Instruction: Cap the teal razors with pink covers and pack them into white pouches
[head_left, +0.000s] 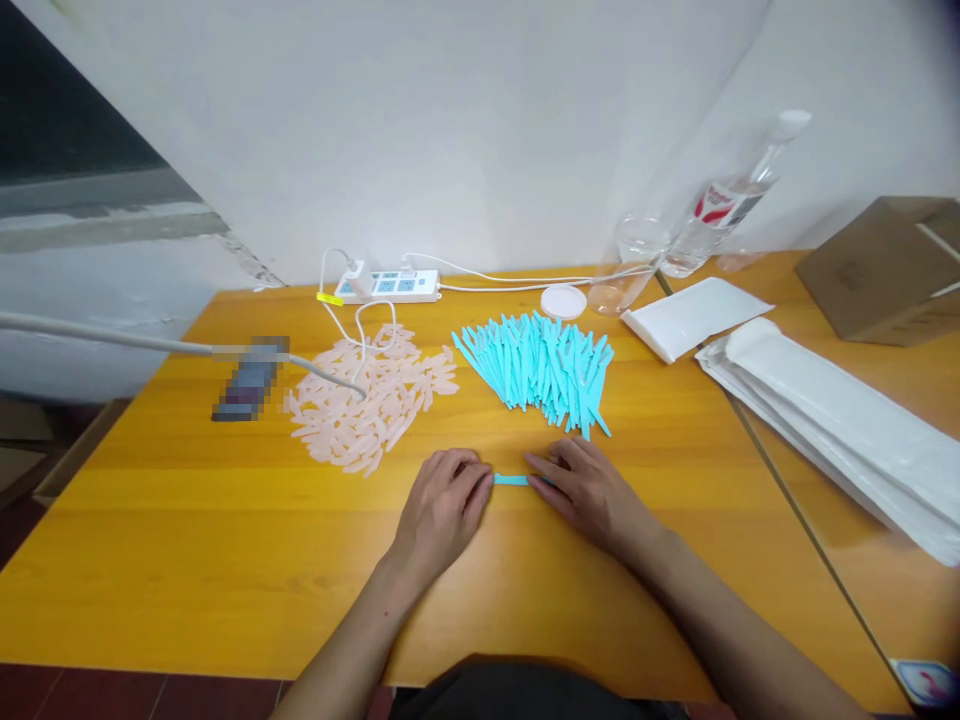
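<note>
In front of me a slim turquoise plastic stick, shaped like an eyebrow razor (511, 480), lies level between my hands. Its left end is pinched by the thumb and fingers of my left hand (448, 497). My right hand (592, 490) closes thumb and fingers on the other end, covering it. Just beyond my right hand is a heaped pile of the same turquoise razors (536, 365), most lying roughly side by side. Farther left spreads a loose pile of small, flat, pale pink plastic pieces (367, 400).
A white power strip (397, 287) with cables stands by the wall. A blurred-out phone (251, 380) lies left. Toward the right are a round white lid (563, 301), a clear jar (626, 265), a water bottle (724, 215), white packets (832, 420) and a cardboard box (877, 270).
</note>
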